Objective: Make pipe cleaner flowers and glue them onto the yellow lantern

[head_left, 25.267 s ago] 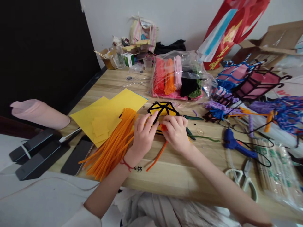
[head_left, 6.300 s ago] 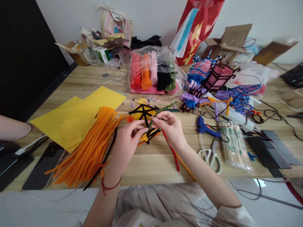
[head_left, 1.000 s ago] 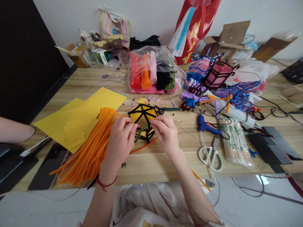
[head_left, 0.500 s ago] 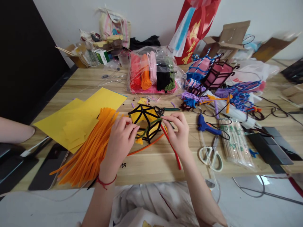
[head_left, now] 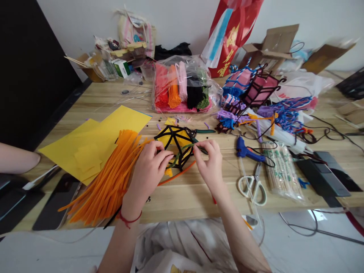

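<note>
Currently my left hand (head_left: 149, 167) is curled, with fingertips and thumb closed on the near-left edge of the lantern frame (head_left: 174, 141), a small dome of black stems backed with yellow paper. It sits on the wooden table (head_left: 182, 197), directly ahead of me and between both hands. My right hand (head_left: 211, 163) is at the frame's right side, thumb and forefinger pinched on the upper end of the green pipe cleaner (head_left: 184, 148). That stem runs diagonally across the front of the frame, down toward my left fingertips; I cannot tell whether its lower end is caught under them. A single orange stem (head_left: 178, 177) lies on the table beneath the frame, passing between my hands. Just left of my left hand, the orange pipe cleaner bundle (head_left: 112, 176) fans out over the yellow paper sheets (head_left: 113, 123). Green-handled pliers (head_left: 203, 131) lie just behind the frame, touching its far-right corner. To the right of my right hand, apart from it, lie the blue glue gun (head_left: 245, 149), the scissors (head_left: 251, 186) and a packet of sticks (head_left: 277, 167). A clear bag of coloured stems (head_left: 184, 85) stands farther back. Another person's arm (head_left: 15, 159) rests at the table's left edge.
</note>
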A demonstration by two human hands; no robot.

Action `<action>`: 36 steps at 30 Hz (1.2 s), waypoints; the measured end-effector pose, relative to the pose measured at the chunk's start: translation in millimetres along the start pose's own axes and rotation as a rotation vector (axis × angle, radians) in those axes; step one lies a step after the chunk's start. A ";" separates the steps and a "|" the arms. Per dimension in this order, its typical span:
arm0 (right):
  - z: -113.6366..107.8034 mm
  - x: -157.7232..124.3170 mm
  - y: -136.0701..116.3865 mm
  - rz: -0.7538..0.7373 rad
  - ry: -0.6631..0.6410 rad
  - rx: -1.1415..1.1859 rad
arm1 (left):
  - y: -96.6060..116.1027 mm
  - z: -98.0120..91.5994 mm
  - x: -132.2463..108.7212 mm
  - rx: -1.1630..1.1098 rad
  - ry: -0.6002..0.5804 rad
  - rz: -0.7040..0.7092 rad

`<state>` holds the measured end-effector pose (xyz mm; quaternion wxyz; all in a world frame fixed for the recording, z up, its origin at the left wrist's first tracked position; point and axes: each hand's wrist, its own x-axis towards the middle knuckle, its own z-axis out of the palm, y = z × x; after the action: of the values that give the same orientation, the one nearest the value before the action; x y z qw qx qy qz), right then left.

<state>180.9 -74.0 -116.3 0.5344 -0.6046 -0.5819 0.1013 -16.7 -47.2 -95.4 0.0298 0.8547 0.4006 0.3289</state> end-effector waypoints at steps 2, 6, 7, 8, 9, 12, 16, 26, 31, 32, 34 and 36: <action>1.1 6.1 -9.3 -0.045 -0.049 -0.024 | 1.6 -1.7 -0.2 -0.024 0.000 0.021; 5.3 18.5 -16.2 0.060 -0.075 0.096 | 6.4 -16.8 -6.7 -0.128 0.040 -0.059; 7.0 20.4 -14.2 0.109 -0.073 0.135 | 7.4 -21.6 -9.9 -0.170 0.024 -0.093; 9.1 21.5 -10.9 0.152 -0.074 0.164 | 7.9 -25.7 -13.7 -0.211 -0.014 -0.116; 11.5 21.9 -6.7 0.184 -0.077 0.178 | 7.8 -28.6 -17.6 -0.228 -0.075 -0.112; 18.6 19.1 6.8 0.240 -0.088 0.192 | 3.5 -28.1 -27.8 -0.162 -0.155 -0.021; 15.8 10.7 11.1 0.226 -0.071 0.151 | -5.6 -17.0 -30.7 -0.136 -0.086 0.045; -23.9 33.2 -8.8 -0.526 -0.397 -0.308 | -12.0 -19.2 -17.7 -0.266 -0.227 0.093; -23.4 54.1 -5.7 -0.760 -0.507 -0.305 | -12.8 -15.5 -18.2 -0.270 -0.250 0.076; -23.0 55.9 -5.4 -0.800 -0.503 -0.316 | -13.0 -15.0 -18.7 -0.275 -0.251 0.066; -22.3 57.0 -6.0 -0.856 -0.494 -0.375 | -13.6 -15.8 -19.8 -0.279 -0.250 0.034; -22.1 56.2 -8.6 -0.897 -0.513 -0.456 | -13.5 -20.1 -20.2 -0.277 -0.250 -0.004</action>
<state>209.2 -42.1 -72.7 0.2223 -0.3542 -0.9003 -0.1206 -46.8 -56.5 -94.8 0.1975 0.8758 0.3463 0.2721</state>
